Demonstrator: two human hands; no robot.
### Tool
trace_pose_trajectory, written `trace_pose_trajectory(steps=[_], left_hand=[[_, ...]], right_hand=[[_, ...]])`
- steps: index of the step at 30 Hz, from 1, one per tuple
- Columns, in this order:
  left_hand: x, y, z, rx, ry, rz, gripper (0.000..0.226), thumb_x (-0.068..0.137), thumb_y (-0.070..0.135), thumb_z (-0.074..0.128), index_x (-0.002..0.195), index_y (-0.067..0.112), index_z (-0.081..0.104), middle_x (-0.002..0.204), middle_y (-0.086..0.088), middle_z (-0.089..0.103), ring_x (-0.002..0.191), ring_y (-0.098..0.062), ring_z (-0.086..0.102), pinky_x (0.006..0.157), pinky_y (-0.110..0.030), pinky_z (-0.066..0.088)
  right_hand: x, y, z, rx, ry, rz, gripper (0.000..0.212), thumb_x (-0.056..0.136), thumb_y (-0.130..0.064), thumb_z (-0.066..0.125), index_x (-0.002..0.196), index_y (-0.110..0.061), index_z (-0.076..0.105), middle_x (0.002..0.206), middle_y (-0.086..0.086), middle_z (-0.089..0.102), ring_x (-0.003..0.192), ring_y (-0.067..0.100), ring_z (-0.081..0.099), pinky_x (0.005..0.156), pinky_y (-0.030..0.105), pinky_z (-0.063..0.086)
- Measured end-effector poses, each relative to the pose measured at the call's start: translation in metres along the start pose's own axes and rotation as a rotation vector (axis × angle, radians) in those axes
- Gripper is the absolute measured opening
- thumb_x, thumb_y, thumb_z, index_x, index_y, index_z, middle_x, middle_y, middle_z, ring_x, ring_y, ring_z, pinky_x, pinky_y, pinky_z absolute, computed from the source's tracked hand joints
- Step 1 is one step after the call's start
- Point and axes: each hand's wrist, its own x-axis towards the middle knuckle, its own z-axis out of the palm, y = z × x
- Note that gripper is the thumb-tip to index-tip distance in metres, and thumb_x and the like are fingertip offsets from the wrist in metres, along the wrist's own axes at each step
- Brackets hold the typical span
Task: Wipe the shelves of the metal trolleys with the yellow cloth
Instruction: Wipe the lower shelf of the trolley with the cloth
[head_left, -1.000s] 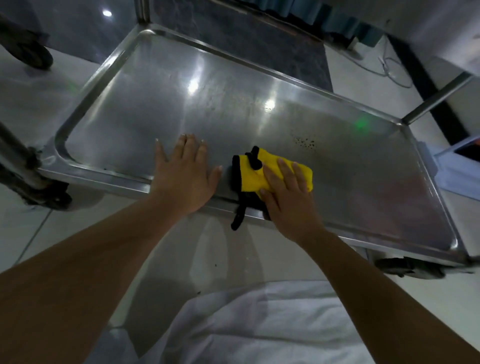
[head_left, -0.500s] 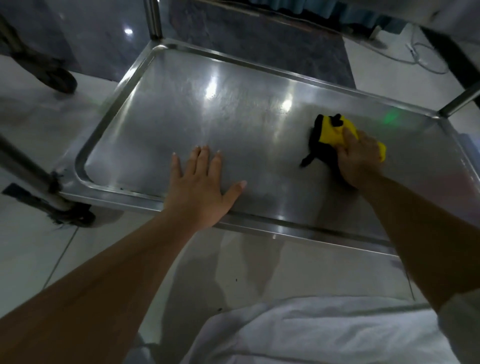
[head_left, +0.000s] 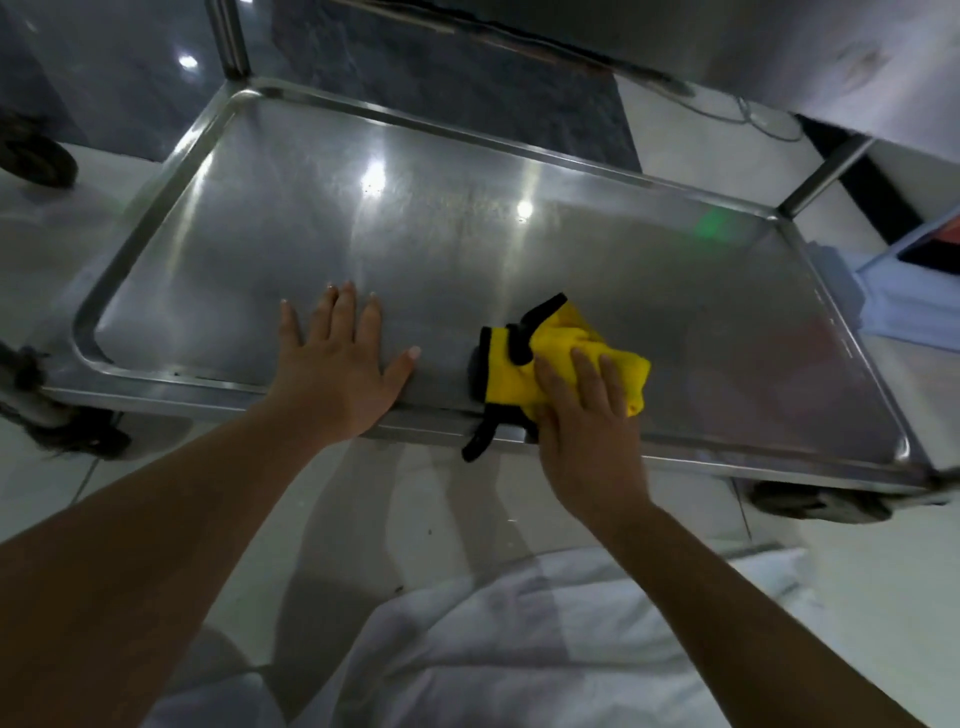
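The low metal trolley shelf is a shiny steel tray with a raised rim, close to the floor. A bunched yellow cloth with black edging lies at the shelf's near edge, one black strip hanging over the rim. My right hand presses flat on the cloth's right part, fingers straight. My left hand rests flat on the shelf beside it, to the left, fingers spread, holding nothing.
Upright posts rise at the far corners, with an upper shelf overhead at top right. Castor wheels sit on the white tiled floor. Another wheel stands far left. My white garment fills the bottom.
My right hand dragged the cloth from the shelf's far right back to the near edge. My left hand stayed flat in place.
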Motion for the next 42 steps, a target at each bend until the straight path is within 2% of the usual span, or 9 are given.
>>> trace_pose_trajectory(steps=[5, 11, 16, 20, 24, 27, 31, 35, 42], left_hand=[[-0.011, -0.006, 0.0, 0.011, 0.022, 0.022, 0.098, 0.078, 0.071, -0.007, 0.152, 0.011, 0.015, 0.16, -0.018, 0.01, 0.148, -0.031, 0.005, 0.115, -0.06, 0.005], [-0.009, -0.004, 0.003, -0.003, 0.0, -0.01, 0.092, 0.081, 0.07, -0.003, 0.153, 0.015, 0.009, 0.161, -0.013, 0.004, 0.149, -0.027, 0.0, 0.116, -0.058, 0.0], [-0.008, -0.005, 0.001, 0.012, 0.03, -0.016, 0.088, 0.081, 0.067, -0.002, 0.153, 0.017, 0.012, 0.161, -0.013, 0.01, 0.148, -0.028, 0.007, 0.115, -0.057, 0.005], [-0.001, -0.019, -0.008, 0.025, 0.034, 0.004, 0.079, 0.086, 0.064, 0.012, 0.151, 0.02, 0.022, 0.159, -0.008, 0.02, 0.146, -0.025, 0.017, 0.114, -0.051, 0.016], [0.004, -0.047, -0.024, 0.092, 0.123, 0.08, 0.064, 0.092, 0.054, 0.022, 0.142, 0.02, 0.044, 0.149, -0.008, 0.042, 0.133, -0.028, 0.042, 0.104, -0.046, 0.035], [0.002, -0.066, -0.029, 0.055, 0.126, -0.07, 0.074, 0.083, 0.055, 0.025, 0.137, 0.011, 0.049, 0.146, -0.013, 0.045, 0.132, -0.033, 0.042, 0.106, -0.048, 0.031], [0.001, -0.074, -0.022, -0.051, 0.123, -0.177, 0.07, 0.088, 0.054, 0.024, 0.146, 0.017, 0.036, 0.155, -0.009, 0.031, 0.142, -0.029, 0.026, 0.114, -0.049, 0.02], [0.001, -0.069, -0.019, -0.054, 0.128, -0.184, 0.074, 0.087, 0.056, 0.013, 0.148, 0.018, 0.032, 0.156, -0.008, 0.028, 0.144, -0.028, 0.022, 0.114, -0.049, 0.018], [0.007, -0.053, -0.012, -0.058, 0.132, -0.221, 0.073, 0.093, 0.056, 0.023, 0.15, 0.01, 0.024, 0.158, -0.015, 0.021, 0.146, -0.029, 0.015, 0.117, -0.052, 0.012]], right_hand=[[0.012, 0.023, 0.0, -0.001, 0.033, -0.022, 0.051, 0.096, -0.042, 0.045, 0.145, -0.037, 0.033, 0.158, 0.002, 0.023, 0.146, 0.029, 0.013, 0.11, 0.059, 0.022], [0.062, 0.101, -0.009, -0.001, 0.052, 0.343, 0.055, 0.097, -0.032, 0.042, 0.149, -0.033, 0.024, 0.159, 0.006, 0.014, 0.147, 0.03, 0.005, 0.114, 0.058, 0.013], [0.095, 0.062, 0.001, 0.064, 0.072, 0.485, 0.055, 0.097, -0.04, 0.04, 0.149, -0.031, 0.025, 0.157, 0.013, 0.013, 0.145, 0.035, 0.006, 0.114, 0.055, 0.008], [0.102, -0.01, 0.017, 0.029, 0.116, 0.312, 0.057, 0.094, -0.05, 0.042, 0.147, -0.038, 0.025, 0.159, 0.007, 0.012, 0.145, 0.037, 0.004, 0.11, 0.06, 0.012], [0.105, -0.083, 0.028, 0.042, 0.053, -0.101, 0.056, 0.093, -0.054, 0.042, 0.146, -0.043, 0.025, 0.16, 0.001, 0.011, 0.146, 0.033, 0.002, 0.112, 0.057, 0.016], [0.094, -0.113, 0.035, 0.097, 0.09, -0.433, 0.05, 0.093, -0.045, 0.049, 0.142, -0.038, 0.039, 0.156, 0.005, 0.027, 0.144, 0.035, 0.015, 0.109, 0.055, 0.025], [0.12, -0.086, 0.029, 0.013, 0.073, -0.572, 0.046, 0.099, -0.038, 0.042, 0.144, -0.03, 0.035, 0.156, 0.006, 0.026, 0.145, 0.028, 0.018, 0.115, 0.047, 0.02], [0.164, -0.052, 0.025, 0.09, 0.117, -0.325, 0.048, 0.098, -0.024, 0.05, 0.144, -0.019, 0.037, 0.154, 0.013, 0.026, 0.144, 0.033, 0.02, 0.118, 0.041, 0.011], [0.238, -0.088, 0.035, 0.122, 0.132, 0.185, 0.051, 0.096, -0.032, 0.042, 0.145, -0.039, 0.03, 0.159, 0.002, 0.016, 0.146, 0.029, 0.008, 0.113, 0.057, 0.014]])
